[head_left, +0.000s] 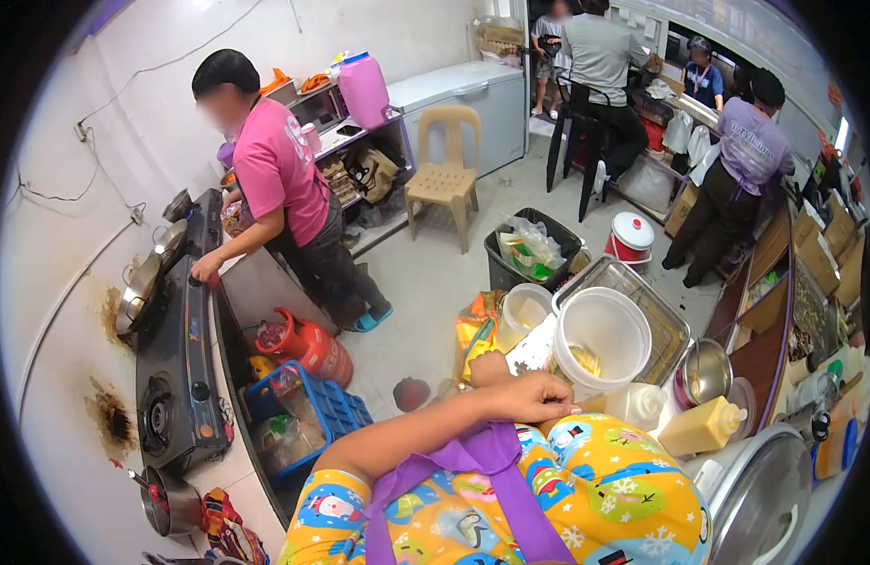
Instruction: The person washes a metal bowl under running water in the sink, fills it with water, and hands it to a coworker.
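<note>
My left hand (536,397) reaches in from the left, with its fingers curled together beside the white tub (609,330); anything in them is hidden. Behind my left wrist, part of my right hand (489,368) shows near an orange and yellow bag (478,330), but its fingers are hidden. Pale yellow pieces (586,360) lie in the bottom of the tub. A smaller clear container (525,309) stands just left of it. Close to my left hand on the right are a pale bottle (639,405) and a yellow sauce bottle (696,426).
A person in pink (282,155) stands at the stove (182,348) on the left. A blue crate (320,414) and red gas cylinder (322,353) sit low beside it. Behind the tub are a black bin (510,267) and metal tray (675,320). Other people stand farther back.
</note>
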### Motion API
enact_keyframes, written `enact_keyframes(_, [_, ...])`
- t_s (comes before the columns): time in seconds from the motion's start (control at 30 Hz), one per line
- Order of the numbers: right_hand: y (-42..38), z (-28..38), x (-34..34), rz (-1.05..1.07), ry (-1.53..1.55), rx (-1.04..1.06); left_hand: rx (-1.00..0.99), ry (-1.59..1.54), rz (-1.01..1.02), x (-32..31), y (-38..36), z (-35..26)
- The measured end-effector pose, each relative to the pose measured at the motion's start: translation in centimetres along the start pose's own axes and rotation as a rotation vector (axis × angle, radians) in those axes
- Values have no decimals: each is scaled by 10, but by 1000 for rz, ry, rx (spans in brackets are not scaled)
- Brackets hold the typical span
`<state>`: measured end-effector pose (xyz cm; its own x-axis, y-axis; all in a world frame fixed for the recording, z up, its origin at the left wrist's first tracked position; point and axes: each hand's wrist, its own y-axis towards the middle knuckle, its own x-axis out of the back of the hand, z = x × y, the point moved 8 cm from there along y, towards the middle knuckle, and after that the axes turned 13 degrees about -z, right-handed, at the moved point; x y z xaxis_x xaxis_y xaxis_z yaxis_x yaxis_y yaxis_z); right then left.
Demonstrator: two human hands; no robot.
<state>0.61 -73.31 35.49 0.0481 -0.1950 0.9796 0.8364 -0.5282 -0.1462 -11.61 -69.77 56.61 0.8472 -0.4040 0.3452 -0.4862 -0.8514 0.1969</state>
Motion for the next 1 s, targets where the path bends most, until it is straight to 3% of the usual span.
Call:
enact_keyframes(0.07, [-2,-2,-1,-6,-10,3,0,-45,-18,-5,0,4])
enact_keyframes(0.17, [-1,-4,0,-28,-16,0,-167,-212,-343,11,-3,-35])
enact_keyframes(0.27, [1,-5,2,-54,-7,4,-200,-105,-168,6,0,-22])
enact_keyframes(0.37, [3,-7,3,-81,-1,7,57,56,44,9,-6,-22])
enact_keyframes(0.47, [8,-10,5,-122,6,15,184,214,82,29,-31,-54])
enact_keyframes(0.53, [13,-11,6,-157,7,25,-52,140,-80,52,-49,-101])
enact_keyframes(0.67, [15,-12,7,-162,24,20,-132,86,-384,110,-96,-234])
enact_keyframes(0.83, [11,-10,14,3,-49,12,-701,16,-269,119,-133,-360])
enact_keyframes(1.0, [13,-7,8,-20,-18,15,-861,-93,-170,106,-145,-382])
